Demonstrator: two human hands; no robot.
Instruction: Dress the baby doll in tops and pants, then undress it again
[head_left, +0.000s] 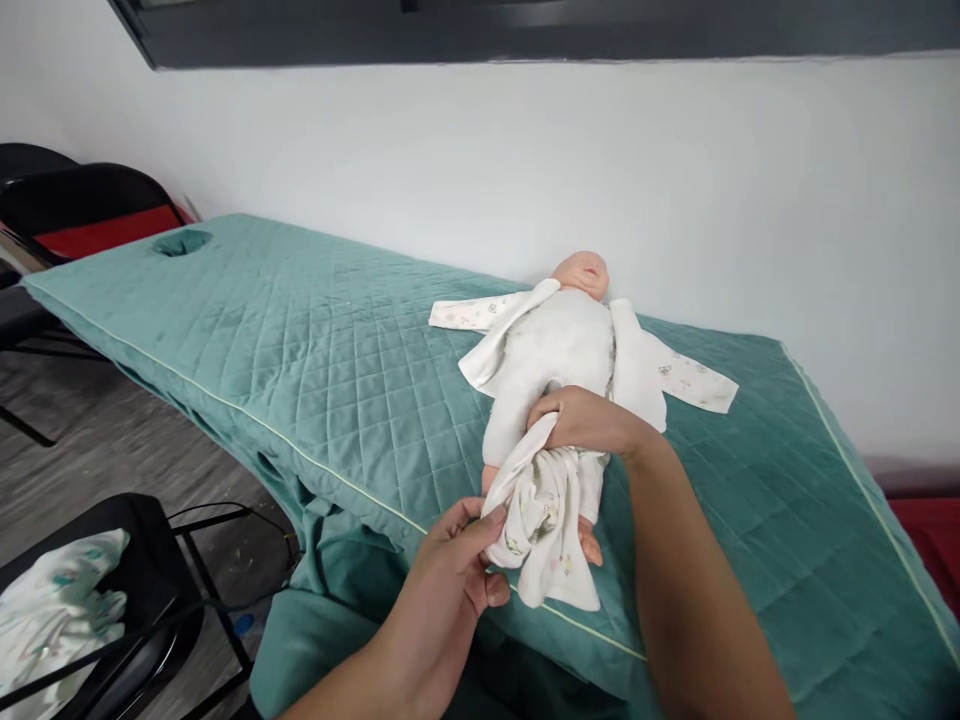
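A baby doll (564, 335) lies on its back on the green quilted bed cover, its head toward the wall. Under its arms spreads an open white baby jacket (495, 350) with printed sleeves stretched out to both sides. Over the doll's lower legs hangs a bunched white baby garment (551, 520) with a small print; its exact cut is hidden by the folds. My left hand (461, 560) pinches its lower left edge. Closed on the garment's upper edge, my right hand (589, 420) is between the doll's thighs. One bare foot (589, 541) shows at the right.
The quilted green bed (315, 350) runs along a white wall, with a face hole (182, 243) at its far left end. Black folding chairs (90, 200) stand beyond it. On a near black chair (150, 560) lies a printed white cloth (64, 610).
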